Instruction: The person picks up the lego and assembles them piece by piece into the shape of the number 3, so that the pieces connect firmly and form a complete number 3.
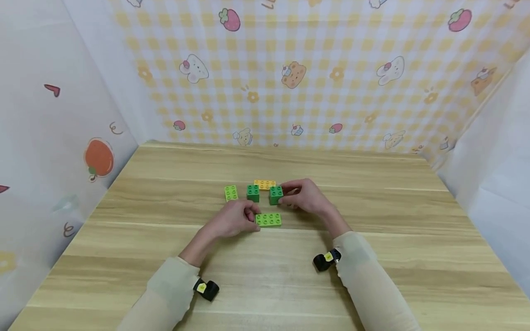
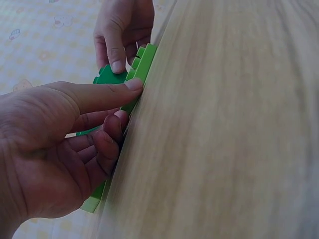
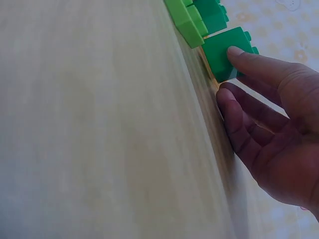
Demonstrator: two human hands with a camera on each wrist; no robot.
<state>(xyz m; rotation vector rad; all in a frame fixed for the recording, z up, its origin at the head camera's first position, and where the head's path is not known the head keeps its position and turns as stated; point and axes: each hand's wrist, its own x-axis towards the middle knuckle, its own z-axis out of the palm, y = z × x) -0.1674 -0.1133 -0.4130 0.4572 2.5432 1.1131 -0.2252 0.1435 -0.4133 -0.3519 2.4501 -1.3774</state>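
My left hand (image 1: 229,219) pinches the left end of a long lime green toy brick (image 1: 269,220), which lies flat on the table with its studs up. In the left wrist view the thumb (image 2: 112,94) lies along the brick's near side, with the other fingers curled below. My right hand (image 1: 307,197) holds a dark green block (image 1: 276,197) at its right side. Its thumb (image 3: 239,54) rests on the near face in the right wrist view; the index fingertip is hidden behind the block. A second dark green block (image 1: 253,195) stands just to the left.
Behind the two dark green blocks lies an orange-yellow brick (image 1: 264,184). A smaller lime green brick (image 1: 231,193) lies at the left, just beyond my left hand. The wooden table (image 1: 372,207) meets a patterned cloth (image 1: 331,92) at its back edge.
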